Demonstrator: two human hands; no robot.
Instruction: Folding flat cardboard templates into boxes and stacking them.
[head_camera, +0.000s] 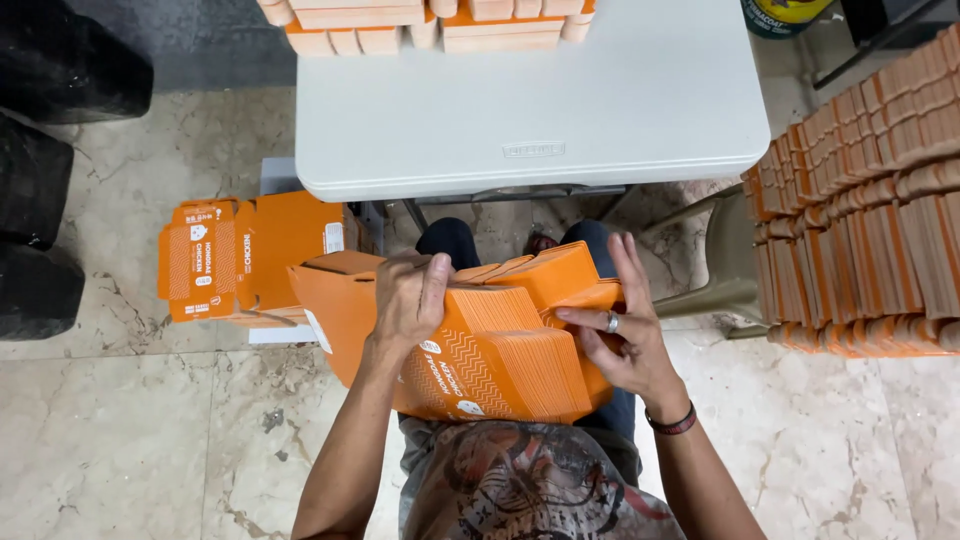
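On lap: stack of flat orange boxes (500, 350), top one half-folded.
L hand (410, 300): clenched on top flap.
R hand (625, 335): fingers spread, released, steadying stack's side.
Next: needs firm crease.

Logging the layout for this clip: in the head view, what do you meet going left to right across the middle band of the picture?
Black bags → flat orange carton blanks on the floor → left hand → stack of orange blanks on the lap → right hand → large pile of folded orange cartons.
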